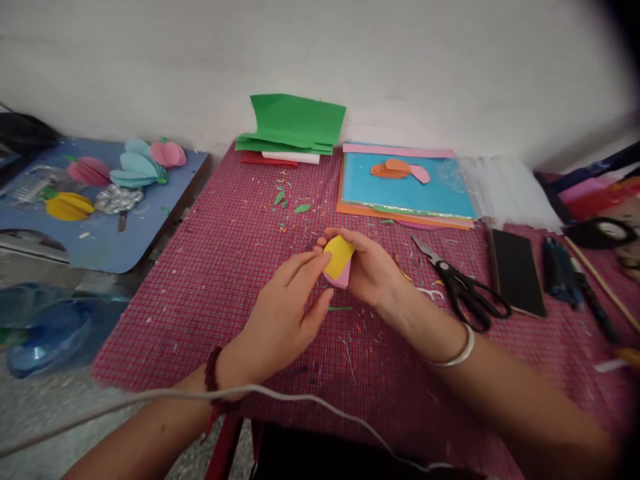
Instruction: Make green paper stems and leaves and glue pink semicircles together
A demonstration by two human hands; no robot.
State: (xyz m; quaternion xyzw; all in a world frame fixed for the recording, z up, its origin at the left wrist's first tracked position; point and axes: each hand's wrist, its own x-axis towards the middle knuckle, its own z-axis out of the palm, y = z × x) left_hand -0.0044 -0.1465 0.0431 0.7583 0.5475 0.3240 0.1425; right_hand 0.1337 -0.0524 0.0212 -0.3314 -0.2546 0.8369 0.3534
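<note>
Both my hands meet over the middle of a table covered in red checked cloth point(210, 293). My right hand point(373, 270) is closed around a small stack of folded paper pieces, yellow point(339, 255) on top and pink point(344, 275) beneath. My left hand point(285, 310) reaches in from the left, its fingers stretched out and its fingertips pressing on the yellow piece's left edge. A silver bangle sits on my right wrist and a dark red bead bracelet on my left.
Black scissors point(463, 287) lie just right of my hands, beside a black block point(517, 272). A stack of coloured sheets point(405, 187) and folded green paper point(293, 123) lie at the back. Finished paper fruits point(135, 170) rest on a blue board at left. Paper scraps litter the cloth.
</note>
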